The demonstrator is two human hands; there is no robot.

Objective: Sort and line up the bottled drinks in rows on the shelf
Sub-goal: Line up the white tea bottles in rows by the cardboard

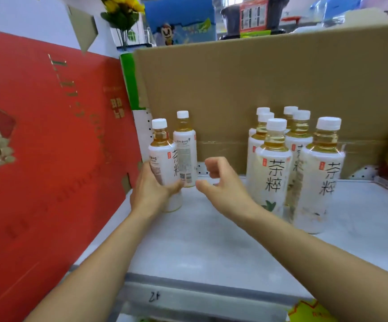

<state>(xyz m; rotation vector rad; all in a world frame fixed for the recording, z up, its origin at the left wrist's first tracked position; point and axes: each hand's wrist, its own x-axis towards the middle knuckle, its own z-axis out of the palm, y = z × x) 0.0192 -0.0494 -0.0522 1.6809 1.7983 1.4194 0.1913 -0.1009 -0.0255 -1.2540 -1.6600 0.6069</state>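
Left hand (pixel 151 190) grips a bottle (pixel 163 156) (right hand (pixel 222 180) loosely curled, free)

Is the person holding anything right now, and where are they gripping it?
The left hand grips a tea bottle around its lower body. The right hand holds nothing.

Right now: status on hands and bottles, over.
Left hand grips front-left bottle, upright. Right hand empty, loosely curled, between the two groups. Six-bottle cluster on the right, not squared into rows. Red box crowds the left side.
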